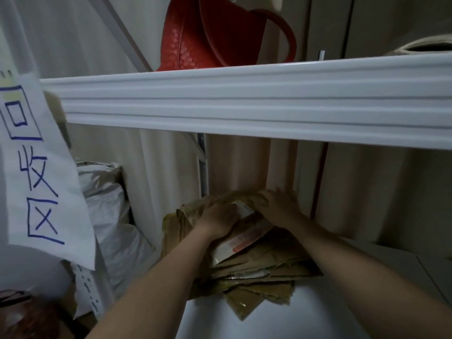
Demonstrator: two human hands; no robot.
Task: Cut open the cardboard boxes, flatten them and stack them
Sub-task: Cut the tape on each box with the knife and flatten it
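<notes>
Handwritten paper sign (36,167) hung at left, white plastic bags (110,211) beside it. Left hand (217,221) and right hand (278,206) lay flat, fingers spread, pressing the top flattened box (244,231) onto the cardboard stack (259,272) on the lower white shelf (318,314). Red handbag (208,33) sat on upper shelf (244,104).

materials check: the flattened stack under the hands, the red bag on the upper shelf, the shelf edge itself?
Flattened stack: brown corrugated cardboard, matte, with creased, torn edges and a white label. Red bag: looks like leather or faux leather, with a pebbled, woven-looking grain and slight sheen. Shelf edge: white, glossy, ribbed; probably painted metal, possibly plastic.
</notes>
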